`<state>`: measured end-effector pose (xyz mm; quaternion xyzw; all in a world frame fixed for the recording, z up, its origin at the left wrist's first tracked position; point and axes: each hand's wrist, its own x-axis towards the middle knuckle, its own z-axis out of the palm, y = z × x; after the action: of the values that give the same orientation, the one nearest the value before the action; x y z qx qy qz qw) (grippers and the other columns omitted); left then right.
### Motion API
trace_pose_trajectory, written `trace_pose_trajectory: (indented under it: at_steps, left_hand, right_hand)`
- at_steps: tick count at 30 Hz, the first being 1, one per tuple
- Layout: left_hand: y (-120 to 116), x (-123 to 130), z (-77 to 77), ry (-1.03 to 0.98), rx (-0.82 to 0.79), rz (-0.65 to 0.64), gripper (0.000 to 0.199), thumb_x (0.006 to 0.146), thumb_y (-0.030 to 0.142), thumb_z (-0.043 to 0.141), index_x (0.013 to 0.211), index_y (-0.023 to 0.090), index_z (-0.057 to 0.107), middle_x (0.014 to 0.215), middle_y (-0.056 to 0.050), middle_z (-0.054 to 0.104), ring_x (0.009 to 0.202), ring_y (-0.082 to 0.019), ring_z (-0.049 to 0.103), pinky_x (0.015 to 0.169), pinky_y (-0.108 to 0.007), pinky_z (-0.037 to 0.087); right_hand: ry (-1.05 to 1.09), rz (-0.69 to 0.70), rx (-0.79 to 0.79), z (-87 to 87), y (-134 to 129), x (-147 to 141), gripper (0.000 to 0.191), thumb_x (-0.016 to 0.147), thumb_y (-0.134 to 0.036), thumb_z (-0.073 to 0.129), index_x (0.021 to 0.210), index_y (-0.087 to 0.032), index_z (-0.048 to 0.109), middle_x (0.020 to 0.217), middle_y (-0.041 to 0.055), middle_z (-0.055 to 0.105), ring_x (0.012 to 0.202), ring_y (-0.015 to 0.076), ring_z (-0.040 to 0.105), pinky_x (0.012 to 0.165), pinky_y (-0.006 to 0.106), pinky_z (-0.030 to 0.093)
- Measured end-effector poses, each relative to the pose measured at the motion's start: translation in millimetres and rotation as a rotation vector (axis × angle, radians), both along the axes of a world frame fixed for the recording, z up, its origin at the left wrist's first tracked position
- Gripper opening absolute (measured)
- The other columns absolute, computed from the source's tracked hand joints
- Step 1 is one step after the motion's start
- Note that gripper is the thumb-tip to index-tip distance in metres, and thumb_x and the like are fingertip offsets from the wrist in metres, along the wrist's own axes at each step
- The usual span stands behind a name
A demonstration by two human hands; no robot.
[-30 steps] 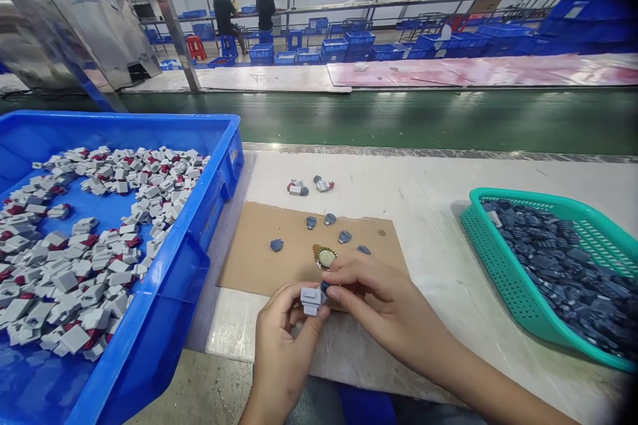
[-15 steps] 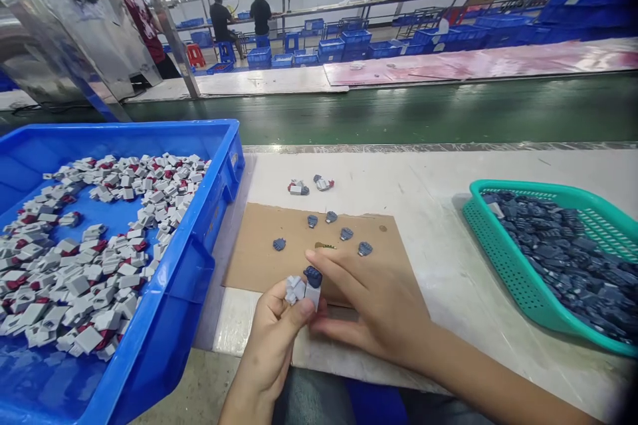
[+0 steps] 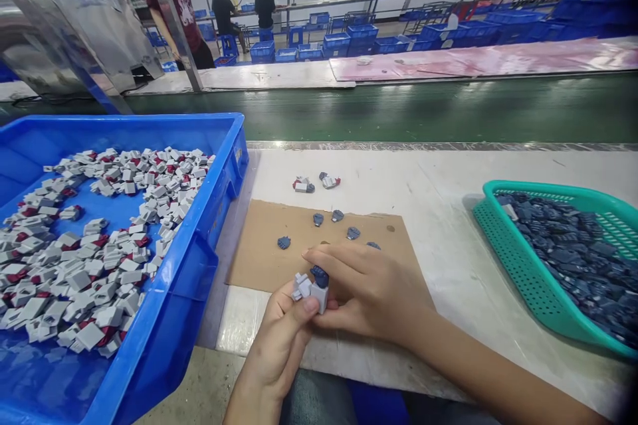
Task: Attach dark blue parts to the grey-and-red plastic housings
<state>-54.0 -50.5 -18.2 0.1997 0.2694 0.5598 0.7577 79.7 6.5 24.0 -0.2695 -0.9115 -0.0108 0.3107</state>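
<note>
My left hand (image 3: 282, 339) is closed, pinching a light grey plastic toy part (image 3: 302, 287) between thumb and fingers above the table's front edge. A small dark blue, fist-shaped piece (image 3: 319, 276) sits on top of the part's block-like end. My right hand (image 3: 369, 289) curls round that end from the right. Its thumb is against the grey block, and its index finger reaches over behind the dark blue piece; the other contacts are hidden. Beyond the hands, several loose dark blue pieces (image 3: 284, 242) lie on a cardboard sheet (image 3: 259, 265).
A big blue tray (image 3: 192, 242) of grey and dark red parts stands on the left. At right is a green basket (image 3: 518, 279) of dark blue pieces. Two assembled parts (image 3: 329, 180) lie behind the cardboard. A green conveyor belt (image 3: 399, 113) crosses behind; people are beyond it.
My right hand has closed in on the grey part, its fingers lower and nearer to the dark blue piece. The view has shifted slightly. My left hand keeps its grip.
</note>
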Motion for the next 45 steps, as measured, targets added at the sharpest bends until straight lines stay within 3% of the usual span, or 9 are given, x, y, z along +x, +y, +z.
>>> trace_pose_trajectory:
  at_steps: [8,14,23,30,38,41,45]
  left_hand:
    - [0,2,2.0,0.018,0.012,0.013,0.015,0.075,0.024,0.063,0.087,0.017,0.066,0.075,-0.002,0.063,0.078,-0.014,0.059,0.076,-0.023,0.043]
    - [2,3,3.5,0.024,-0.006,0.018,0.011,0.076,0.025,0.062,0.083,0.017,0.067,0.076,-0.001,0.065,0.074,-0.012,0.058,0.076,-0.022,0.044]
    - [3,3,2.2,-0.003,-0.064,0.076,0.011,0.074,0.025,0.064,0.081,0.018,0.069,0.074,-0.001,0.065,0.076,-0.011,0.059,0.080,-0.022,0.045]
    - [5,2,2.5,-0.073,-0.049,0.055,0.010,0.075,0.020,0.063,0.082,0.016,0.070,0.078,0.000,0.068,0.075,-0.008,0.059,0.076,-0.016,0.047]
    - [4,2,-0.1,-0.101,-0.052,0.074,0.015,0.079,0.017,0.058,0.091,0.016,0.067,0.088,-0.001,0.069,0.082,-0.007,0.059,0.080,-0.014,0.045]
    - [3,3,1.0,-0.088,-0.031,0.070,0.018,0.082,0.020,0.054,0.095,0.018,0.065,0.091,-0.002,0.068,0.084,-0.009,0.059,0.081,-0.017,0.045]
    - [2,3,2.8,-0.042,0.014,0.071,0.020,0.083,0.022,0.053,0.100,0.020,0.062,0.094,-0.003,0.066,0.087,-0.012,0.058,0.083,-0.023,0.044]
  right_hand:
    - [0.020,-0.019,0.182,-6.3,2,-2,0.039,0.079,-0.040,0.055,0.101,-0.008,0.051,0.085,0.0096,0.065,0.075,0.0203,0.060,0.059,0.031,0.046]
    - [0.031,0.006,0.048,-6.7,2,-4,0.049,0.076,-0.032,0.057,0.116,-0.008,0.044,0.103,0.0107,0.061,0.087,0.0186,0.057,0.067,0.029,0.047]
    - [0.205,0.034,-0.234,-18.2,-5,-10,0.039,0.083,-0.020,0.051,0.121,-0.013,0.042,0.116,0.0079,0.057,0.099,0.0133,0.055,0.076,0.024,0.048]
    - [0.235,0.028,-0.112,-31.7,-4,-14,0.047,0.083,-0.024,0.056,0.124,-0.010,0.037,0.122,0.0122,0.052,0.115,0.0142,0.046,0.091,0.025,0.043]
    - [0.225,0.019,-0.057,-32.3,-3,-15,0.047,0.082,-0.026,0.056,0.122,-0.010,0.038,0.123,0.0135,0.051,0.119,0.0175,0.041,0.092,0.029,0.042]
    - [0.237,0.002,-0.110,-29.1,-3,-13,0.051,0.081,-0.029,0.057,0.124,-0.013,0.036,0.119,0.0116,0.054,0.115,0.0186,0.046,0.090,0.030,0.043]
    - [0.179,-0.009,-0.299,-18.3,-5,-7,0.050,0.080,-0.033,0.057,0.123,-0.015,0.038,0.102,0.0093,0.060,0.092,0.0192,0.057,0.076,0.032,0.048]
